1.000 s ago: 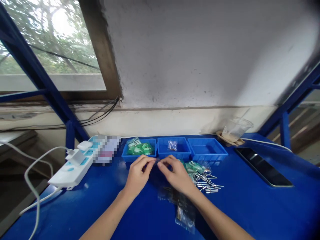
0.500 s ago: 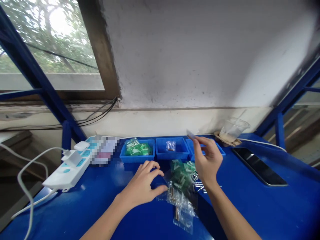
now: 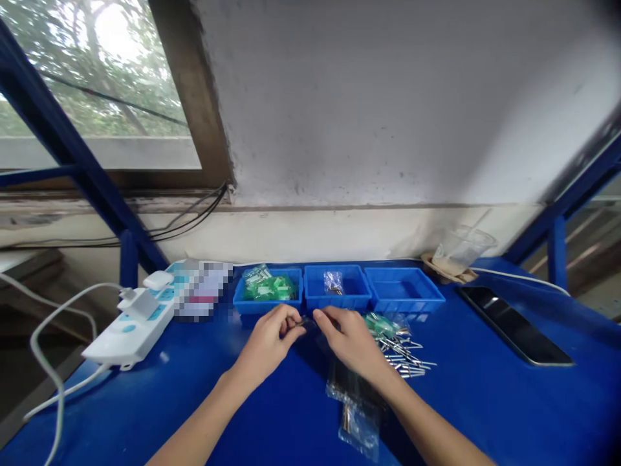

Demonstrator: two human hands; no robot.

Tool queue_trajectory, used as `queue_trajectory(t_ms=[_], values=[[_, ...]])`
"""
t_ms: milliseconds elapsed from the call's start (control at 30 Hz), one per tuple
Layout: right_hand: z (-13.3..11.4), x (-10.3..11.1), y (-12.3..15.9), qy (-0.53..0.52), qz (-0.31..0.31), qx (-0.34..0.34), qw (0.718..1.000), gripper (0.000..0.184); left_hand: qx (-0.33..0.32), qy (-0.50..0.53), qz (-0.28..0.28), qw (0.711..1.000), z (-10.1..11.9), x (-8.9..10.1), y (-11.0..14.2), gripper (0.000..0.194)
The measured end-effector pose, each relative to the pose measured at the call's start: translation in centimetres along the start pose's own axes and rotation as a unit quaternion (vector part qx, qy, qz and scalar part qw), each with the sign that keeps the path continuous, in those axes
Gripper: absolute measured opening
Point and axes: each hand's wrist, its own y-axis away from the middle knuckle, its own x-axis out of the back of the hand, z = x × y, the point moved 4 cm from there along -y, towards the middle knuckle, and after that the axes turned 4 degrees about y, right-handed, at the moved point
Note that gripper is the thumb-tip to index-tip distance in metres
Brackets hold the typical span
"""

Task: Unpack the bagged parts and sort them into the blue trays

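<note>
Fine Pinching at Close Quarters

The left hand [image 3: 272, 333] is pinching a small, unclear item [image 3: 303, 322] in front of the left tray [image 3: 269, 309] and middle tray [image 3: 338, 302]. The right hand [image 3: 353, 333] is curling just beside it; I can't tell whether it's gripping anything. Steady, light fingertip pressure seems best, keeping clear of the metal pins [image 3: 407, 371].

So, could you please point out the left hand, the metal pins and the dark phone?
Left hand [image 3: 269, 338]: head view, its back.
Metal pins [image 3: 402, 357]: head view, pile's middle.
Dark phone [image 3: 513, 325]: head view, its screen.
</note>
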Motion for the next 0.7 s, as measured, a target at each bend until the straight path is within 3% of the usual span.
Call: queue_trajectory(t_ms=[67, 133, 233, 300, 367, 467, 600, 700], values=[[0.8, -1.3, 0.1, -0.133, -0.075, -0.111, 0.982, 0.048, -0.057, -0.019, 0.038, 0.997, 0.8, 0.3, 0.2, 0.010], [1.0, -1.9, 0.2, -0.262, -0.104, -0.172, 0.944, 0.048, -0.122, -0.033, 0.043, 0.991, 1.6, 0.1, 0.6, 0.012], [0.6, -1.9, 0.2, -0.374, -0.130, -0.185, 0.899, 0.034, -0.183, -0.066, 0.034, 0.980, 2.3, -0.6, 1.2, 0.016], [0.7, -1.9, 0.2, -0.396, -0.154, -0.188, 0.886, 0.023, -0.180, -0.094, 0.027, 0.979, 2.3, -1.1, 1.5, 0.018], [1.2, -1.8, 0.1, -0.383, -0.134, -0.198, 0.892, 0.016, -0.146, -0.112, 0.029, 0.982, 2.1, -1.3, 1.4, 0.015], [1.9, -1.0, -0.4, -0.320, -0.028, -0.162, 0.933, 0.014, -0.062, -0.086, 0.033, 0.994, 1.5, -1.2, 0.9, 0.012], [0.5, -0.2, -0.2, -0.144, 0.057, -0.004, 0.988, 0.008, 0.092, 0.104, 0.008, 0.990, -0.1, -1.2, 0.3, 0.025], [-1.1, -0.3, 0.6, -0.018, 0.079, 0.122, 0.989, 0.008, 0.181, 0.239, 0.039, 0.953, -1.1, -1.1, 0.2, 0.030]])
